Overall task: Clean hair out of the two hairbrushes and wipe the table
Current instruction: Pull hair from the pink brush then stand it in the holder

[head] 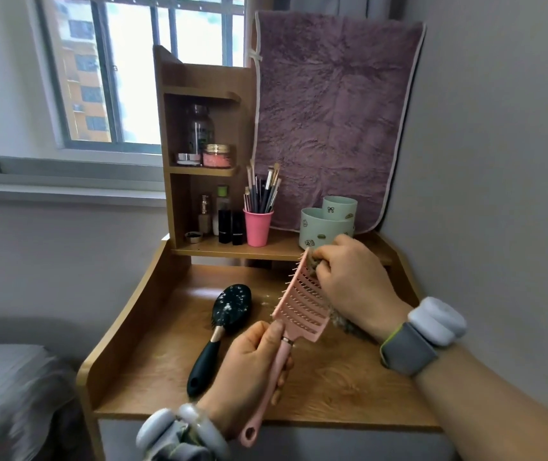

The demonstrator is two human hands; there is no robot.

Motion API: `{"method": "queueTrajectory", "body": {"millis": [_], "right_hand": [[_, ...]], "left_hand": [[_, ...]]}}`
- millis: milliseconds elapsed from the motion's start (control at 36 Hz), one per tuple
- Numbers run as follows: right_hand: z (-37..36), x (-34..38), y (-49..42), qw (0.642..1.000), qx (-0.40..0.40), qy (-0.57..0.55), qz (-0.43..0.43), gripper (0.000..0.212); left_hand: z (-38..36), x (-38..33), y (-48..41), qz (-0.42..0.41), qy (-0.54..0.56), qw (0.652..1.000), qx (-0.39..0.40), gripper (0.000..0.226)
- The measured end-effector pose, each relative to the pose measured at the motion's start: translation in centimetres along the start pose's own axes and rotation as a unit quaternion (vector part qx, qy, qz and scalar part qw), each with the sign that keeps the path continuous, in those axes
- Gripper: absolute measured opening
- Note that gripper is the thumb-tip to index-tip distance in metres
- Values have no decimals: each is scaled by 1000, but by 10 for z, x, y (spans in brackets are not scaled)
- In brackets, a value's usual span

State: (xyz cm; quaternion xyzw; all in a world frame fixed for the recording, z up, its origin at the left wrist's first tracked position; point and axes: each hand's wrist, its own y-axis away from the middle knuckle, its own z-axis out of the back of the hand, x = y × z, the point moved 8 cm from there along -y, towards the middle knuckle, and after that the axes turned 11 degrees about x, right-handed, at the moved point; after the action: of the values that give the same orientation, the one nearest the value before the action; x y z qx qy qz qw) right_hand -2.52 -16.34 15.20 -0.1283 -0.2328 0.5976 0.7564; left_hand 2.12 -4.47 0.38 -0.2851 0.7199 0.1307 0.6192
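Observation:
My left hand (249,371) grips the handle of a pink vented hairbrush (299,304), held tilted above the wooden table (332,387). My right hand (355,281) sits at the brush's far end, its fingers pinching a brownish clump of hair (316,262) among the bristles. More brown hair (344,322) shows under the right wrist. A black oval hairbrush (229,314) lies bristles up on the table to the left, with white flecks and lint in its bristles.
A wooden shelf unit (199,161) holds jars and bottles. A pink cup of makeup brushes (258,224) and two pale green cups (327,224) stand on the back ledge. A purple towel (332,111) hangs behind. A bed edge (6,394) lies at the left.

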Motion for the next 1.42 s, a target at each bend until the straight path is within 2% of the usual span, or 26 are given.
{"method": "queueTrajectory", "body": {"millis": [111, 167, 278, 361, 417, 472, 583, 639, 778, 917, 1028, 1139, 1194, 1278, 1417], "right_hand": [[-8, -13, 1, 994, 63, 82, -21, 27], [-6, -9, 0, 995, 60, 75, -7, 26], [3, 6, 1, 997, -1, 52, 50, 26], [-6, -1, 2, 995, 26, 84, 45, 29], [-11, -11, 2, 994, 55, 94, 23, 30], [-11, -17, 1, 994, 61, 89, 7, 29], [-2, -22, -1, 999, 15, 44, -1, 28], [-7, -20, 1, 1000, 27, 12, 6, 28], [-29, 7, 26, 997, 15, -9, 69, 27], [-56, 32, 55, 992, 45, -18, 114, 30], [-37, 30, 52, 989, 32, -82, 119, 31], [15, 13, 37, 979, -92, -164, 76, 29], [31, 0, 24, 976, -126, -174, 35, 31], [30, -10, 4, 983, -94, -160, -3, 35], [16, 7, 10, 987, -67, -146, 32, 32]], "left_hand": [[9, -5, 3, -17, -35, 999, -29, 42], [8, -2, 3, -9, -39, 999, -30, 45], [5, -2, -1, -10, -56, 998, -26, 45], [10, -7, -1, -31, -45, 998, -38, 37], [13, -5, 0, -26, -40, 998, -45, 40], [13, 0, 1, -12, -34, 998, -44, 45], [9, 0, -1, -17, -20, 999, -42, 46], [6, -3, -2, -25, -15, 999, -42, 46], [10, -6, -6, -16, 26, 998, -62, 43], [17, -7, -9, -5, 76, 993, -91, 48], [20, -6, -9, 22, 115, 991, -69, 49], [16, -9, -8, 36, 145, 988, -30, 45], [9, -8, -8, 41, 141, 989, -7, 44], [-3, -7, -9, 45, 117, 992, 13, 43], [-8, -9, -10, 44, 116, 992, 11, 43]]}}
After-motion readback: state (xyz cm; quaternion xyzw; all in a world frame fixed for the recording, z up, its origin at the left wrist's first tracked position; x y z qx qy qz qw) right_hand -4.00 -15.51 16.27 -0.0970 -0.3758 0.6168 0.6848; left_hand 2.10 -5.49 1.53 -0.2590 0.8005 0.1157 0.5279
